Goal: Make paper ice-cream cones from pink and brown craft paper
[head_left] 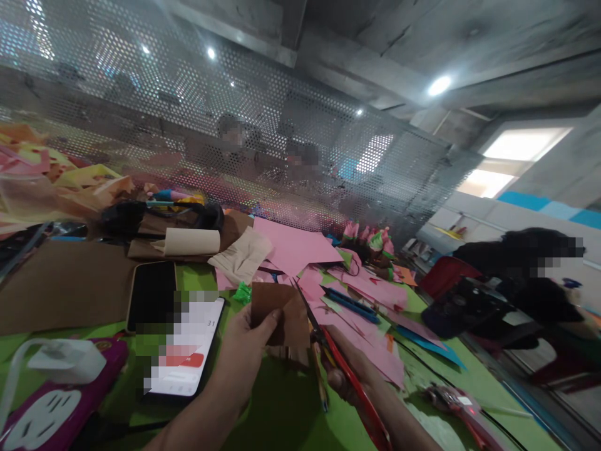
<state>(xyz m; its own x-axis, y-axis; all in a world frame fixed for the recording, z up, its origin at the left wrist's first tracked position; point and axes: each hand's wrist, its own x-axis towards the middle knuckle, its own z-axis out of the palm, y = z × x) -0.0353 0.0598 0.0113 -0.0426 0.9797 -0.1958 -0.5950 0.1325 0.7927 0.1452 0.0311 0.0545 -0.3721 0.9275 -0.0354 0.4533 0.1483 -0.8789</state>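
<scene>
My left hand (241, 344) pinches a small piece of brown paper (284, 307) between thumb and fingers, above the green table (282, 413). In my right hand (342, 347) is a pair of scissors (353, 382) with long red handles, its blades pointing up and away along the paper's right edge. Whether the blades bite into the paper I cannot tell. Just below the scissors shows a pencil (323, 391), partly hidden by my right hand. Beyond the paper lie pink paper sheets (295, 244) and a crumpled beige paper (244, 255).
Two phones (153, 294) and a purple power strip (101, 357) with a white charger lie left. A blue utility knife (350, 304) rests on pink scraps. A glue gun (453, 401) with its cord sits right. Behind stands a perforated metal panel (263, 144). Another person (521, 269) sits far right.
</scene>
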